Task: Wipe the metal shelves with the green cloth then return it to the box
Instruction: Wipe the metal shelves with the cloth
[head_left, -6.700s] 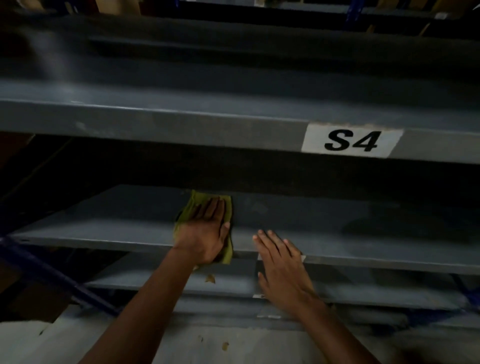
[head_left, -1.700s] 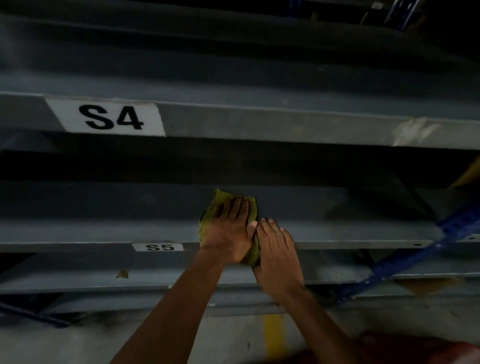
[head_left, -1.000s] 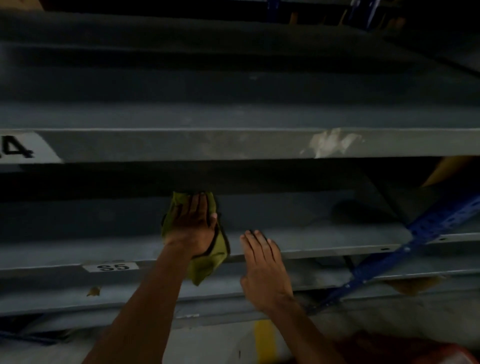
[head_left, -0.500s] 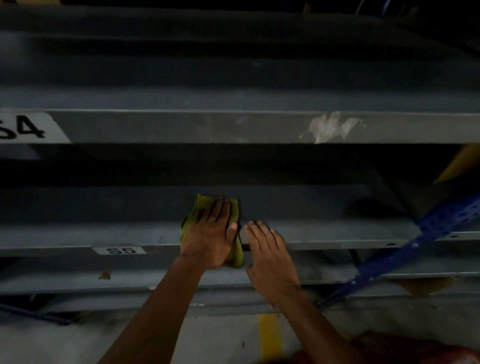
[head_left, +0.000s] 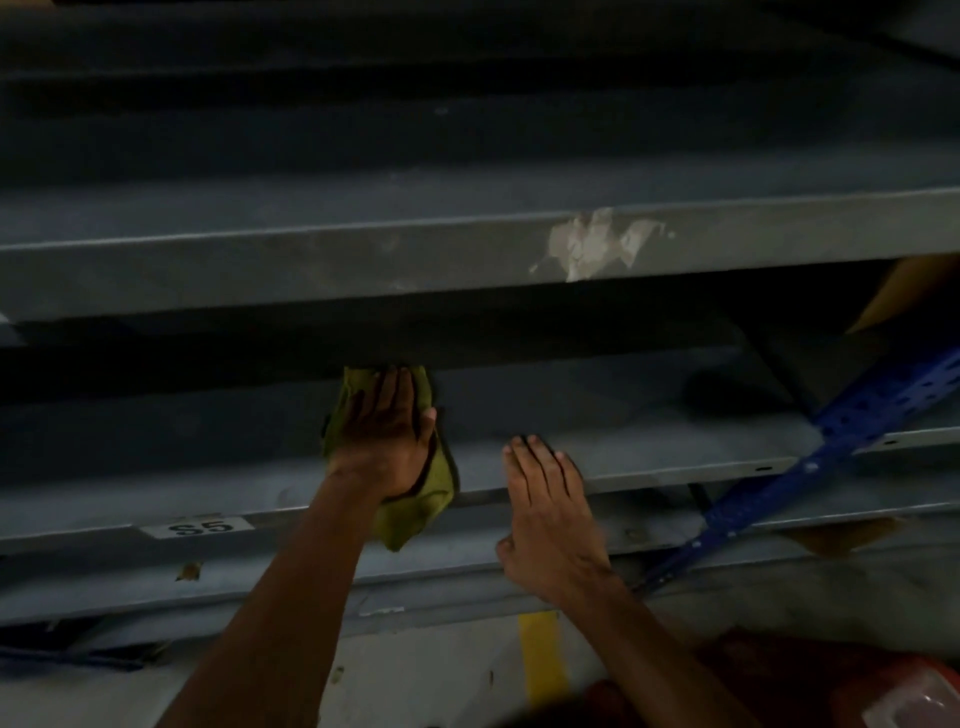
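My left hand (head_left: 387, 441) lies flat, fingers straight, pressing the green cloth (head_left: 415, 512) onto the grey metal shelf (head_left: 649, 431) labelled S5 (head_left: 200, 527). One corner of the cloth hangs over the shelf's front lip. My right hand (head_left: 550, 514) rests flat on the front edge of the same shelf, a hand's width to the right of the cloth, holding nothing. The box is not clearly in view.
Another grey shelf (head_left: 363, 265) juts out just above, with a torn label patch (head_left: 592, 244). A blue perforated brace (head_left: 810, 467) slants across the right side. Lower shelves sit below. A yellow floor line (head_left: 540, 660) and a reddish object (head_left: 883, 691) lie at the bottom right.
My left hand has pushed the cloth deeper toward the back of the shelf and away from my right hand, widening the gap. The view has shifted slightly right; the S4 label is out of frame.
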